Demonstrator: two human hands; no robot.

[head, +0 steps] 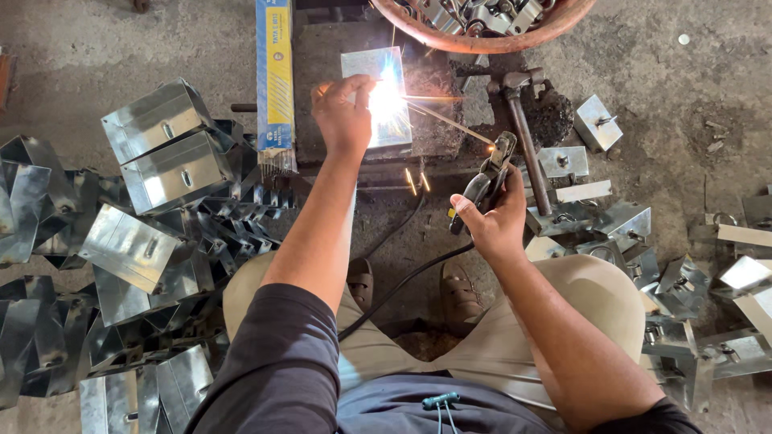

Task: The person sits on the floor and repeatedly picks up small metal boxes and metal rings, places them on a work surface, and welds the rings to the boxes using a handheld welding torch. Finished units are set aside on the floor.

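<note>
The white glare of the arc hides the middle of the small metal box [378, 96] and the rod's tip. The top edge cuts off the red bowl [482, 40] and the long blue-and-yellow packet [275, 80]. The left hand [342, 112] covers the box's near left side.

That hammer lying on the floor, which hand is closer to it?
Right. The right hand, gripping the electrode holder, sits just beside the hammer; the left hand rests on the metal box, farther away.
</note>
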